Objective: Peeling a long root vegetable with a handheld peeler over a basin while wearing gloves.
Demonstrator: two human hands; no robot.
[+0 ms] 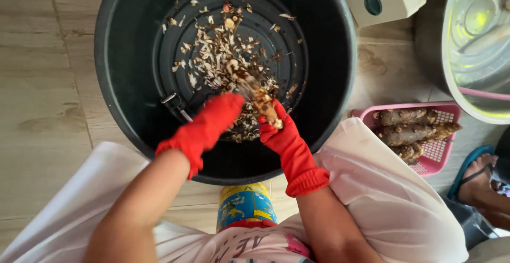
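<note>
Both gloved hands reach over the black tub. The right hand clamps a root; the left hand is blurred, its grip unclear. A pink basket sits just right.

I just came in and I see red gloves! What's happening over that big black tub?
A person in red rubber gloves is peeling a brown root over a black tub. The right hand holds the root, and the left hand is blurred beside it, scraping at it. Peel scraps lie on the tub's bottom. More unpeeled roots sit in a pink basket on the right, next to a metal basin.
</note>
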